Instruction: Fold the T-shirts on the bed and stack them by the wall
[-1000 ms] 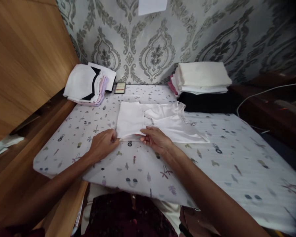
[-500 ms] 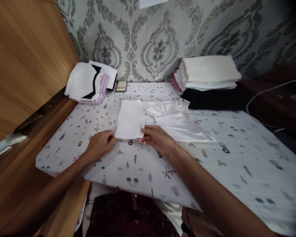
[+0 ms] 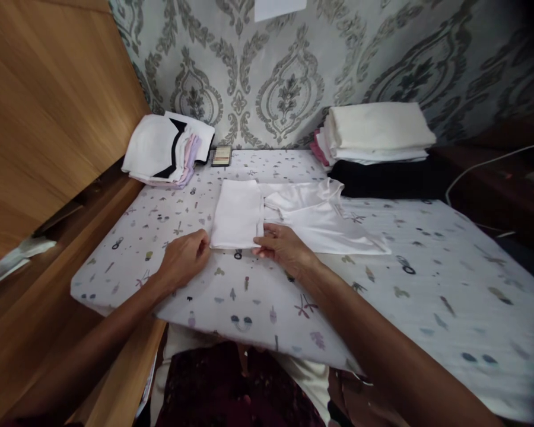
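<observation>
A white garment point(image 3: 293, 216) lies on the patterned sheet point(image 3: 382, 284), its left part folded over into a neat panel point(image 3: 237, 213). My left hand point(image 3: 184, 261) rests at the panel's near left corner, fingers curled and pinching the edge. On the near right corner lies my right hand point(image 3: 282, 249), with fingers pressed on the cloth and the thumb tucked at the fold. The garment's collar and right side spread out to the right, flat on the sheet.
A pile of folded white, pink and black clothes point(image 3: 167, 148) sits at the back left. Another stack of white folded cloth point(image 3: 374, 133) rests on dark fabric point(image 3: 382, 178) at the back right. A small box point(image 3: 221, 155) stands by the wall. A wooden panel point(image 3: 48, 107) rises on the left.
The folded panel's near edge has been laid down flat on the sheet. Both hands stay at its near corners, with only small shifts.
</observation>
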`<state>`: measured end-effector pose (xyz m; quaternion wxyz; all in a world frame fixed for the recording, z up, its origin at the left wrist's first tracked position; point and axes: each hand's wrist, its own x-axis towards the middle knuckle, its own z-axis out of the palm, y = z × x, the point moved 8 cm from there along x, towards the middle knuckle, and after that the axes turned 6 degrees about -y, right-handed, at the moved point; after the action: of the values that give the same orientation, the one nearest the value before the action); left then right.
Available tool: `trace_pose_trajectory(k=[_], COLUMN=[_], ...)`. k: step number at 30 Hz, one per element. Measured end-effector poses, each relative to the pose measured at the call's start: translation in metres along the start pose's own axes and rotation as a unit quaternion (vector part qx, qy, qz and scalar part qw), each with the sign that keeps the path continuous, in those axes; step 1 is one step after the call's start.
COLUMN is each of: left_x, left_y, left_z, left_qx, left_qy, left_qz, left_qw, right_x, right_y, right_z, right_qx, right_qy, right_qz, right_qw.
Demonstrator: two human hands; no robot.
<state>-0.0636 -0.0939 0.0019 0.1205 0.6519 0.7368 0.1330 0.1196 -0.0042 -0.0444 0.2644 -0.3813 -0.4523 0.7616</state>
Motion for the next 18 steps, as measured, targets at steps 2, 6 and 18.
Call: trace_pose_trajectory(k=[2, 6, 18], left_x=[-0.001, 0.001, 0.063], left_y=[-0.002, 0.011, 0.033], left_z=[0.0, -0.007, -0.016], left_qx=[-0.034, -0.043, -0.084], left_qy=[-0.016, -0.01, -0.085], left_qz=[0.011, 0.077, 0.133], left_qw=[0.999, 0.996, 0.984], right_x=[0.001, 0.003, -0.019], right_y=[0.0, 0.0, 0.02], right_z=[0.0, 0.004, 0.035], right_qx=[0.016, 0.054, 0.206], right_qy=[-0.003, -0.014, 0.023], right_qz=[-0.008, -0.003, 0.043], right_qw=[1.0, 0.998, 0.977])
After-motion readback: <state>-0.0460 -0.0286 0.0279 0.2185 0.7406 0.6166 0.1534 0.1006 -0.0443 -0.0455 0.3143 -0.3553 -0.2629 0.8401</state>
